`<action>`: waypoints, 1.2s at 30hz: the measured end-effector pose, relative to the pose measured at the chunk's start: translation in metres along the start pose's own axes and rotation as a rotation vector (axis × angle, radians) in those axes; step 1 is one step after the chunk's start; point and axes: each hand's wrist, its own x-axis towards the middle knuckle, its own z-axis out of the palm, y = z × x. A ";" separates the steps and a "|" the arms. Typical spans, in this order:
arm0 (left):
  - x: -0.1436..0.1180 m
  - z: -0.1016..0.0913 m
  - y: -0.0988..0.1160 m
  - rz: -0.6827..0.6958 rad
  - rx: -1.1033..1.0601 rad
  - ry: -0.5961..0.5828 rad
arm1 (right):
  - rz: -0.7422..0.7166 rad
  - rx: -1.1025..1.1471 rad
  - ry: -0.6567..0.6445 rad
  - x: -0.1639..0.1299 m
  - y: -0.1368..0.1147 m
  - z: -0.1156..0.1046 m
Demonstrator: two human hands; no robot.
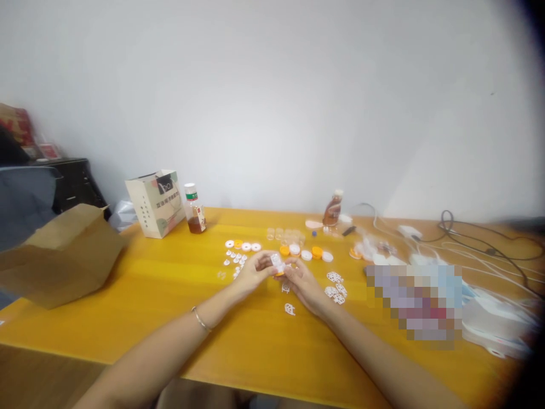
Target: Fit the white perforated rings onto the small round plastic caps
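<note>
My left hand (pixel 252 274) and my right hand (pixel 304 285) meet over the middle of the table, fingers closed around a small white plastic part (pixel 277 262). An orange edge shows beneath it; its exact kind is too blurred to tell. Just below my hands lie a white openwork piece (pixel 290 309) and another one partly covered. More flat white openwork pieces (pixel 334 291) sit to the right of my right hand. Small white knob-like pieces (pixel 236 258) lie beside my left hand, partly hidden by it. Beyond my hands stands a row of white and orange round discs (pixel 305 255).
White and orange rings (pixel 242 245) and clear cups (pixel 285 234) lie farther back. A brown paper bag (pixel 72 255), a printed carton bag (pixel 156 204) and a jar (pixel 195 213) stand left. A bottle (pixel 333 209), cables (pixel 481 244) and a white case (pixel 494 326) are right.
</note>
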 end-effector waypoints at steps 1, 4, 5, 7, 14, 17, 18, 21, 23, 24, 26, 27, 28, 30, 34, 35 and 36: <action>0.000 0.000 0.001 -0.003 -0.018 -0.015 | 0.013 0.032 -0.006 0.000 0.000 0.000; -0.002 0.001 0.002 -0.009 -0.043 -0.039 | 0.091 0.087 -0.065 0.000 -0.002 -0.002; -0.002 0.002 0.002 -0.011 -0.043 -0.039 | 0.119 0.095 -0.086 0.000 -0.003 -0.003; -0.003 0.003 0.003 -0.011 -0.041 -0.038 | 0.156 0.114 -0.112 0.000 -0.004 -0.003; -0.003 0.007 0.003 0.018 -0.041 -0.047 | 0.175 0.195 -0.119 0.000 0.000 -0.003; -0.003 0.007 0.001 0.042 -0.035 -0.015 | 0.170 0.218 -0.081 0.001 0.000 -0.002; -0.003 0.007 0.000 0.048 -0.030 0.003 | 0.156 0.225 -0.060 0.001 0.001 -0.001; -0.002 0.008 -0.002 0.046 0.019 0.066 | 0.074 0.212 -0.001 0.001 0.002 0.000; -0.002 0.009 -0.004 0.052 0.069 0.100 | 0.001 0.163 0.024 0.001 0.005 0.000; -0.002 0.010 -0.005 0.066 0.095 0.115 | -0.031 0.130 0.034 0.002 0.007 0.000; -0.002 0.011 -0.006 0.100 0.152 0.151 | -0.079 0.061 0.060 0.003 0.009 -0.001; -0.002 0.011 -0.007 0.112 0.180 0.168 | -0.094 0.030 0.071 0.004 0.010 -0.001; -0.001 0.011 -0.007 0.116 0.202 0.178 | -0.103 0.007 0.079 0.004 0.010 -0.001; -0.001 0.010 -0.008 0.109 0.222 0.176 | -0.104 -0.014 0.075 0.004 0.008 -0.001; 0.000 0.006 -0.010 0.117 0.294 0.148 | -0.029 0.005 0.001 -0.001 -0.003 0.003; -0.001 0.006 -0.010 0.127 0.351 0.147 | -0.010 0.000 -0.009 -0.003 -0.005 0.004; -0.002 0.006 -0.010 0.139 0.418 0.145 | 0.006 -0.021 -0.018 -0.004 -0.007 0.005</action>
